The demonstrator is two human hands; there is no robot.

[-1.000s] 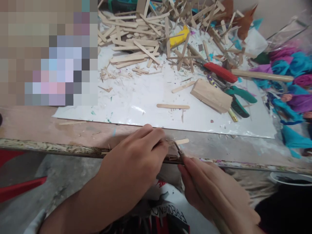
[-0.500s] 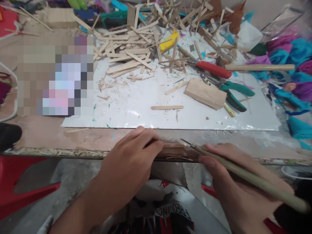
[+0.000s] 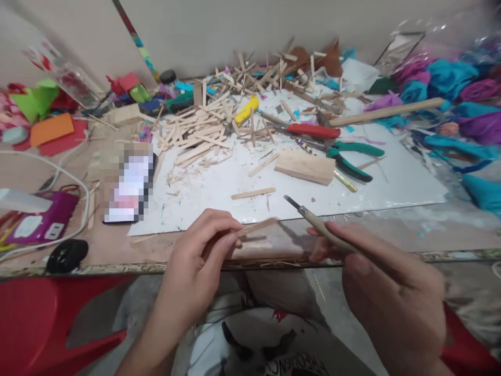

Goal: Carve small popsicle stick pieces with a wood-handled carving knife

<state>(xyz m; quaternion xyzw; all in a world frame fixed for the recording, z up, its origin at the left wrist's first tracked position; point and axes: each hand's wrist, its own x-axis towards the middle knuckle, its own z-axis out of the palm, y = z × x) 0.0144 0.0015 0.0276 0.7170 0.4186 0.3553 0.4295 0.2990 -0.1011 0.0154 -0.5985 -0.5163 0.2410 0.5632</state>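
Note:
Between the thumb and fingers of my left hand (image 3: 203, 256) is a thin wooden stick (image 3: 260, 226), raised a little over the table's front edge. My right hand (image 3: 387, 277) is closed around the wooden handle of a carving knife (image 3: 321, 228); its metal blade points up and left, apart from the stick. A single craft stick (image 3: 253, 194) lies on the white sheet (image 3: 203, 209) beyond my hands. Behind and right of it sits a light wooden block (image 3: 305, 167).
A heap of craft sticks (image 3: 207, 125) covers the back. Red-handled pliers (image 3: 313, 130), green-handled pliers (image 3: 352, 159) and a hammer handle (image 3: 387, 112) lie right of it. A phone (image 3: 131, 183) and a purple box (image 3: 45, 216) are at the left.
The view has tilted up and shifted left. My left hand has lifted the stick from the table edge, and the knife's blade now points further upward.

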